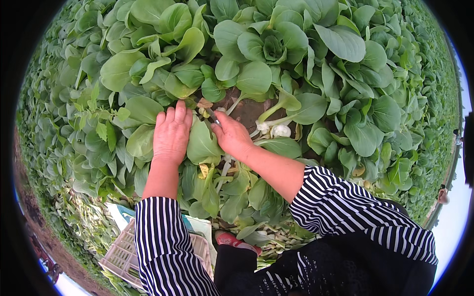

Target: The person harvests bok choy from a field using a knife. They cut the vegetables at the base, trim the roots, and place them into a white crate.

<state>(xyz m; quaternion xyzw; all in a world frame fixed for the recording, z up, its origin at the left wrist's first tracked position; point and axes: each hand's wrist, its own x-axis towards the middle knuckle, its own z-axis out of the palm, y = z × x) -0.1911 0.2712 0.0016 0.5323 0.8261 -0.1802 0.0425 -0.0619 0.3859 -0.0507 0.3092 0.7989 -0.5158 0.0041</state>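
Observation:
My right hand (232, 135) is closed around a knife, whose narrow metal blade (212, 114) points up and left, low among the pak choi stems. Just left of it, my left hand (171, 131) lies back-up against a pak choi plant (174, 83). Its fingers point away from me, and its thumb and palm are hidden, so I cannot tell whether it grips anything. A broad pak choi leaf (202, 142) stands between my two hands. Yellowed leaf pieces (204, 103) lie near the blade tip. Right of my right hand, white cut stem bases (279, 130) show beside bare soil (250, 111).
A dense bed of pak choi (274, 44) stretches ahead and to both sides. A pale plastic crate (118, 255) stands below my left forearm, with a white-and-green sheet (200, 226) by it. My red shoe (237, 242) is among trimmed leaves (283, 236). A leafy weed (97, 111) grows at left.

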